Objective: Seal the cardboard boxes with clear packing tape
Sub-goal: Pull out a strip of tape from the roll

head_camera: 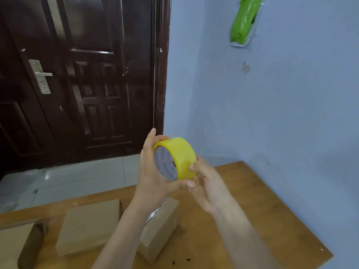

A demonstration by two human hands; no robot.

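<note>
Here, both hands grasp the tape roll (175,159) above a wooden table (252,210).
Left hand (153,171) cups it, right hand (206,183) pinches its rim; boxes (89,226) below, dark door (77,74) far left, blue wall (272,103) right.

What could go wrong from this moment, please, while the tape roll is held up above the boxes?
The tape roll is lifted clear of the table, gripped by the left hand while the right hand fingers its lower edge; a slip could drop it onto the boxes. No loose tape end shows, so picking for it may cost time. The box under the arms looks already taped and might get sealed twice.
</note>
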